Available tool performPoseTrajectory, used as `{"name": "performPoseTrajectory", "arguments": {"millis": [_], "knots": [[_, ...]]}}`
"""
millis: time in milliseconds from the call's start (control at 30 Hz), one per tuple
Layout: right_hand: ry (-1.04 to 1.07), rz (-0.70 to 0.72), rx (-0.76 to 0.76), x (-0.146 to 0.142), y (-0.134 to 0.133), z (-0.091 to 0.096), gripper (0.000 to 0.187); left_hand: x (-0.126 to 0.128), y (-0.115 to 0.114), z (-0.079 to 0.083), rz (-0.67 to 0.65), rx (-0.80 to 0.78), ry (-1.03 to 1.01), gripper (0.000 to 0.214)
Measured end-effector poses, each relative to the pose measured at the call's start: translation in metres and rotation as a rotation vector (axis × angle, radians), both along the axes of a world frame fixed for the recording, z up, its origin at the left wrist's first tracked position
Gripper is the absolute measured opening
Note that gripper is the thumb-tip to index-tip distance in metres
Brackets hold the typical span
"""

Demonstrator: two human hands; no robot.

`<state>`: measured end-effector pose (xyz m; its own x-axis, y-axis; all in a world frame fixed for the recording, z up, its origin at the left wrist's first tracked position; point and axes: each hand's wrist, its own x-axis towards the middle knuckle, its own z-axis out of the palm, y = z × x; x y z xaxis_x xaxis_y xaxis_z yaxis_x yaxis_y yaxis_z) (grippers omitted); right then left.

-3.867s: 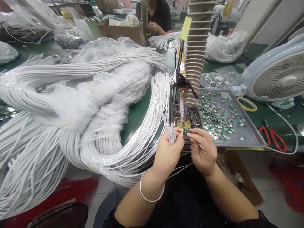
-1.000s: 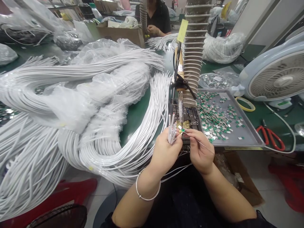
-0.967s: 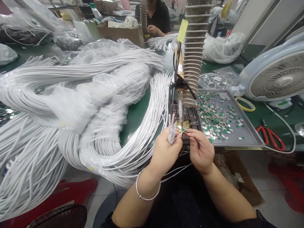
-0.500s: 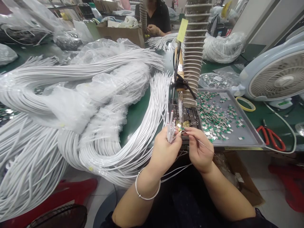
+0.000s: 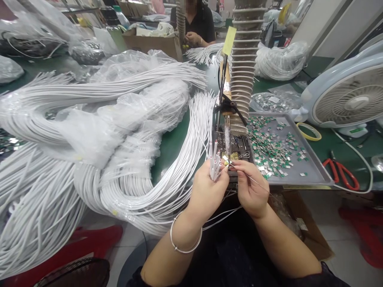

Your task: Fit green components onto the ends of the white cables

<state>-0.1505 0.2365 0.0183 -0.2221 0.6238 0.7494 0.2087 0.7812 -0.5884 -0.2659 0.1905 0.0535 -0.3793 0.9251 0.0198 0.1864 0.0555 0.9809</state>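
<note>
My left hand (image 5: 208,187) is closed round several white cables (image 5: 214,165) whose stripped ends point up. At its thumb and fingertip sits a small connector (image 5: 226,160), right under the tip of the soldering iron (image 5: 228,137). My right hand (image 5: 253,185) pinches a thin solder wire (image 5: 257,182) and holds its end near that tip. The iron hangs upright in a clamp, with a yellow tag above it. Fingers partly hide the contact between wire, connector and iron tip.
Large bundles of white cable (image 5: 125,191) cover the left bench. On the right are a grey tray (image 5: 299,175) of small green-and-metal connectors, tape (image 5: 309,131), red-handled scissors (image 5: 342,171) and a fan (image 5: 356,99). A ribbed hose (image 5: 243,71) hangs behind the iron. Another person (image 5: 196,24) sits opposite.
The small connector at my left fingertips has shifted slightly and shows more of its metal side. Both hands stay almost in place under the iron.
</note>
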Motion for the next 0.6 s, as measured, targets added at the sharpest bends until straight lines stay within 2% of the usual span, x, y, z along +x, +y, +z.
{"name": "performPoseTrajectory", "arguments": {"millis": [600], "knots": [[-0.009,0.002,-0.013,0.0015,-0.0028,-0.0042,0.019,0.0016,-0.0023,-0.0075,-0.022,-0.005,0.051,0.007]]}}
